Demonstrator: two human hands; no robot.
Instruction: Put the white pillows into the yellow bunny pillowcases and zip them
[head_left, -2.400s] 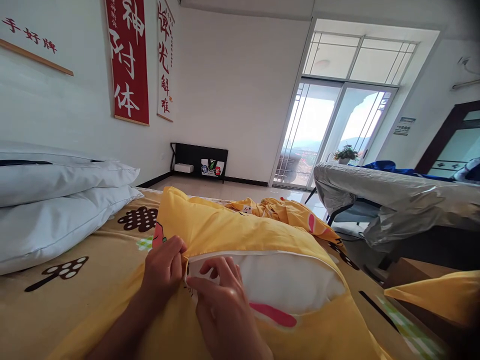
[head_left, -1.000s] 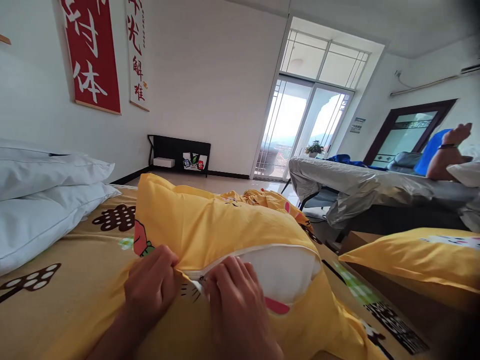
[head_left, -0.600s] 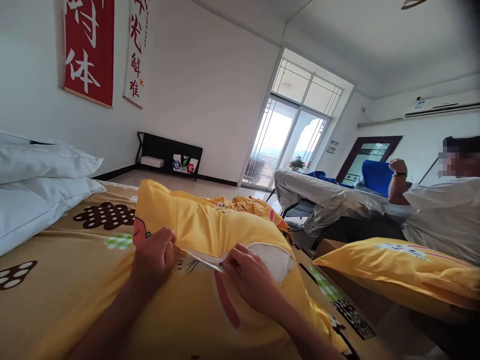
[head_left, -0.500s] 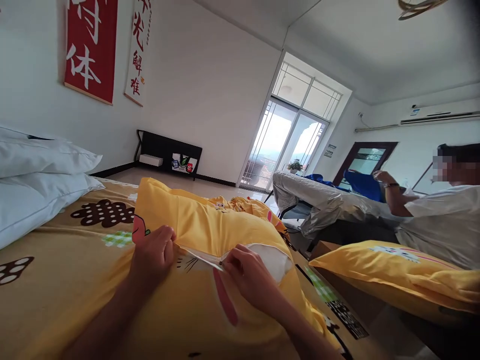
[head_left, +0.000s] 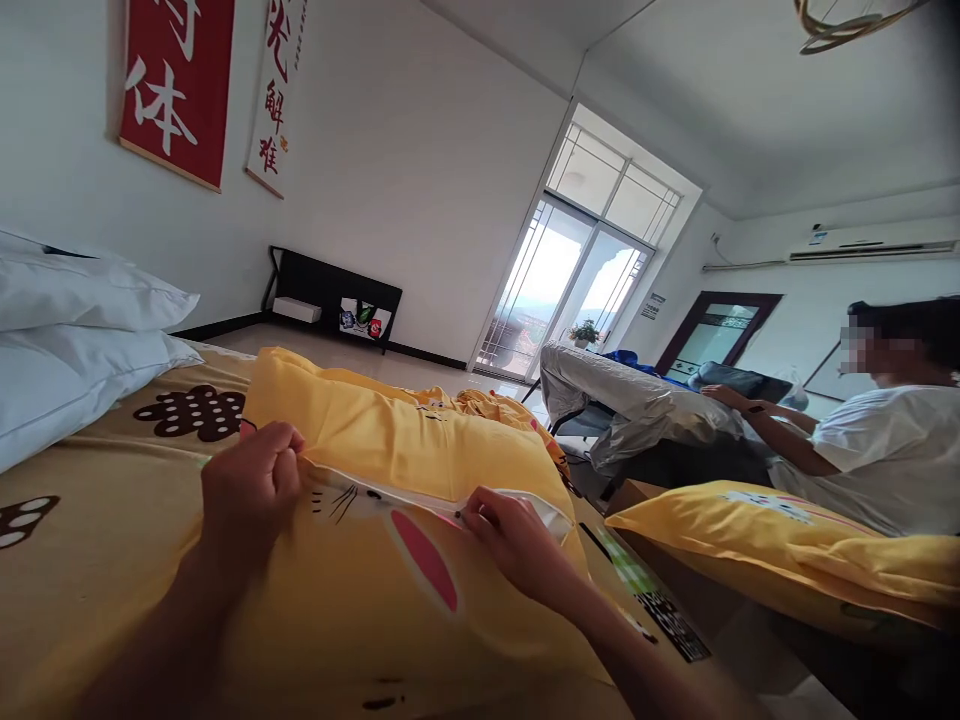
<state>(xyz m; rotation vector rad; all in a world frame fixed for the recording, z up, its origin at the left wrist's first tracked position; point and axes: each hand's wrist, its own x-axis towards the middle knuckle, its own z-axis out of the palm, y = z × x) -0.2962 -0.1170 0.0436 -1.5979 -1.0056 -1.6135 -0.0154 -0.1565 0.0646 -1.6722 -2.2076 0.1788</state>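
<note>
A yellow pillowcase (head_left: 420, 440) with a cartoon animal print lies in front of me, its zipper line running across the middle. My left hand (head_left: 251, 485) is closed in a fist on the case at the zipper's left end. With thumb and fingers pinched, my right hand (head_left: 510, 530) grips the zipper pull (head_left: 460, 514), which is mostly hidden by the fingertips. Just right of that hand, a white pillow (head_left: 551, 515) shows through the open part of the seam. Left of the pull, the zipper edges lie close together.
White pillows (head_left: 82, 370) are stacked at the left on a brown patterned bedspread (head_left: 97, 470). Another yellow pillow (head_left: 757, 530) rests on a cardboard box at the right. Beyond it, a person (head_left: 892, 430) sits at a plastic-covered table (head_left: 600, 385).
My left hand has moved left, pulling the seam straighter. My right hand has shifted slightly right with the pull, and less white pillow shows. The person's raised arm and blue cloth have come down.
</note>
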